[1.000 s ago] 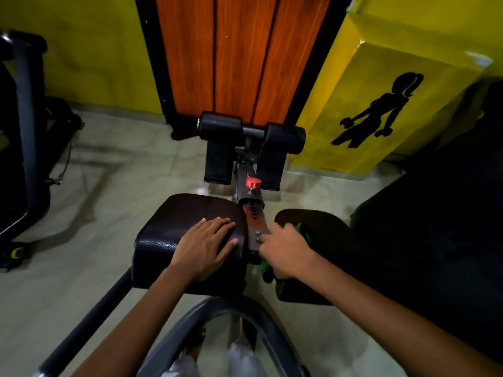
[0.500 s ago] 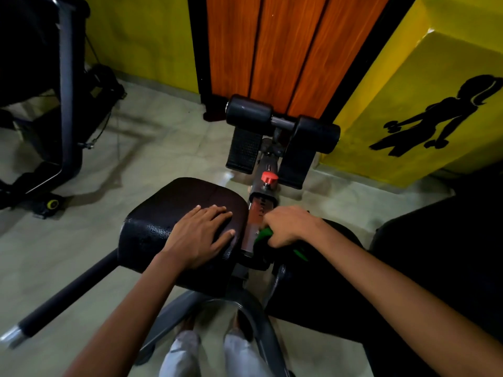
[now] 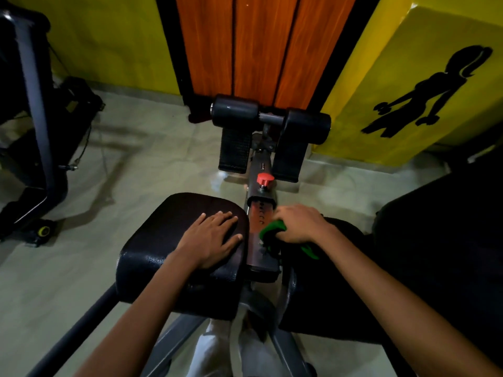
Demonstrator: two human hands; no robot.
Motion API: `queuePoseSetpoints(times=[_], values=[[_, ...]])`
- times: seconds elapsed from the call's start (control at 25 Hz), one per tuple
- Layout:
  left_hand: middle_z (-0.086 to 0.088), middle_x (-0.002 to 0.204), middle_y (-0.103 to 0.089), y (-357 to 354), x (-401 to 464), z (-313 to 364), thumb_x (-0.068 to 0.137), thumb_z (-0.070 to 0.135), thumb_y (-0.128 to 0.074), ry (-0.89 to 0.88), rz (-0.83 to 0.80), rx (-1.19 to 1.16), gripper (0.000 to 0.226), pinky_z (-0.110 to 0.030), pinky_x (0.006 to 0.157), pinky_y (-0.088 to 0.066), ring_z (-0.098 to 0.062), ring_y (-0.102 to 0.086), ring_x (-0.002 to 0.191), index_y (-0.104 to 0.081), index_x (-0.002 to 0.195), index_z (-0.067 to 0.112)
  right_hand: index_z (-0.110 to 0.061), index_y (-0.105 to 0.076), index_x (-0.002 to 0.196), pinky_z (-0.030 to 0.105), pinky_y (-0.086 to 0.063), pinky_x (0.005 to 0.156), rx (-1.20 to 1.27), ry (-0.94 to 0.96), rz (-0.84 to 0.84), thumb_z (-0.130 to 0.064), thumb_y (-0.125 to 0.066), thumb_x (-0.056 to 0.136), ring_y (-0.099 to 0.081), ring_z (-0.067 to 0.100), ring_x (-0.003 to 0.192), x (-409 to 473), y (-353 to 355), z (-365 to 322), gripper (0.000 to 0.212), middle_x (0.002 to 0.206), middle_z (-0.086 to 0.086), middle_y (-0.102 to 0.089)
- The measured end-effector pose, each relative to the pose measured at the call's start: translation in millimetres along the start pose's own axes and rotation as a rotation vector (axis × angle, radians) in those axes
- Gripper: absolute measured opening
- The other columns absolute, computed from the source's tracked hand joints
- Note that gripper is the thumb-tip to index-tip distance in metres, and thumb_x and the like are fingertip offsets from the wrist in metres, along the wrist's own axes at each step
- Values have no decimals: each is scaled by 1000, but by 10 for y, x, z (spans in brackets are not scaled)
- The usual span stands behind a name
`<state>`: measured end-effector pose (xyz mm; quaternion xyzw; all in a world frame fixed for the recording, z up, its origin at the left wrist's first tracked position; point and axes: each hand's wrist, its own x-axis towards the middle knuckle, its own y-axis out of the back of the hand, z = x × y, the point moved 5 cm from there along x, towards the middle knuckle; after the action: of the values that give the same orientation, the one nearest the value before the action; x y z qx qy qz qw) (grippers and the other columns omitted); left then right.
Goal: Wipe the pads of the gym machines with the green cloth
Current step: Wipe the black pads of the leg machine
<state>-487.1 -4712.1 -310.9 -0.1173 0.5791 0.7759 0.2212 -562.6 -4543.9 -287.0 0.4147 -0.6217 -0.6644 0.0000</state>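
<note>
Green cloth [image 3: 273, 232] sits bunched in the right hand [image 3: 298, 223], whose fingers are curled round it, on the inner edge of the right pad [image 3: 345, 268], just right of the machine's central bar [image 3: 260, 240]. Left of that bar, the left hand [image 3: 211, 239] lies flat on the left pad [image 3: 174, 248], fingers straight and slightly spread. Beyond both hands, a red knob [image 3: 265, 180] stands on the bar. Farther along the bar are two black foam rollers [image 3: 235, 111] above the footplates [image 3: 234, 152], with an orange door [image 3: 261, 47] behind.
</note>
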Motion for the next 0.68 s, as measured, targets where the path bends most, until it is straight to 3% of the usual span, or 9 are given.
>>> queuePoseSetpoints(times=[0.2, 0.36, 0.56, 0.68], values=[[5, 159, -13, -39, 174, -73, 97, 56, -18, -13, -38, 20, 63, -35, 117, -5, -13, -8, 146, -17, 152, 25, -20, -60, 118, 34, -40, 71, -208, 126, -110, -33, -62, 79, -51, 26, 108, -7, -131, -227, 41, 115, 3, -57], [3, 160, -10, -31, 251, -101, 99, 51, -25, -21, -70, -6, 60, -36, 117, -4, -15, -6, 147, -15, 152, 24, -29, -62, 110, 36, -43, 76, 74, -155, -22, -35, -61, 83, -54, 28, 109, 285, -27, 214, 28, 118, 3, -58], [3, 159, -15, -13, 349, 30, 100, 49, -28, -54, -103, -88, 59, -42, 117, -4, -16, -9, 146, -18, 151, 21, -29, -62, 111, 34, -44, 81, 231, -111, -23, -35, -61, 84, -52, 24, 111, 225, -139, 428, 28, 120, -1, -55], [3, 156, -25, -19, 444, 410, 99, 47, -31, -156, -114, -217, 58, -39, 117, -9, -13, -22, 142, -24, 150, 19, -31, -62, 104, 31, -39, 74, 263, -222, -7, -36, -59, 84, -56, 26, 108, 383, -157, 659, 20, 117, 2, -60]])
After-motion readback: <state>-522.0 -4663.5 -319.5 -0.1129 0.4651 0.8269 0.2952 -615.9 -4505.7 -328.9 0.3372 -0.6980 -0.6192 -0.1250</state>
